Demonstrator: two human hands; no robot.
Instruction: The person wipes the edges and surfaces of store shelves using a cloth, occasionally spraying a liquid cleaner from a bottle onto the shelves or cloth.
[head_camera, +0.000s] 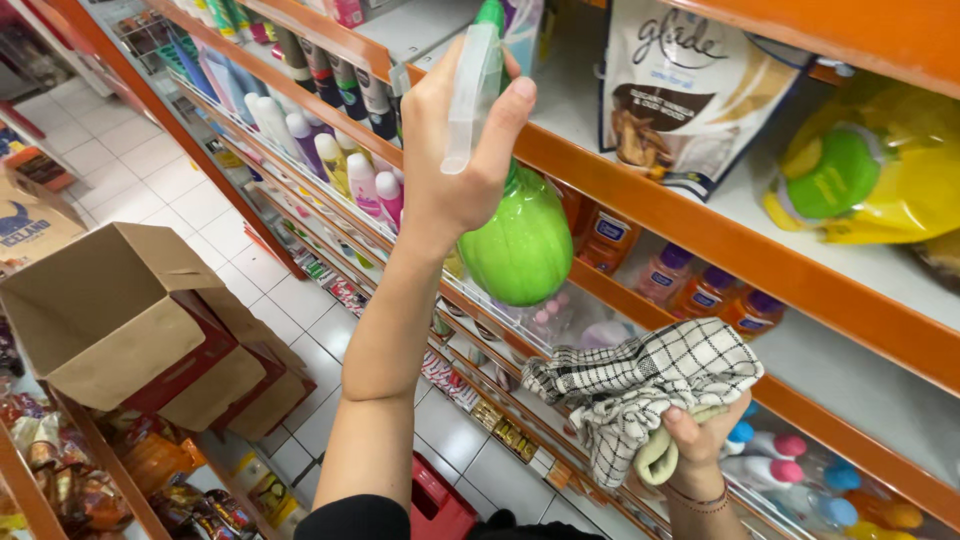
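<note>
While left hand (450, 170) fingers wrap the green spray bottle (520, 245), nozzle aimed at the orange shelf (690, 215), right hand (695, 435) fingers clutch a checked cloth (640, 385) ready below.

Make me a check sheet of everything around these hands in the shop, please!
Surface: orange shelf, white boards.
Job's things: green spray bottle; checked cloth.
Clutter: pouch, yellow pack, small bottles on the shelves.
Grippers: left hand raised, gripping the spray bottle's neck; right hand clutching the cloth.
Cables: nothing seen.
Surroundings: open cardboard box, white tiled floor, snack packets lower left.
</note>
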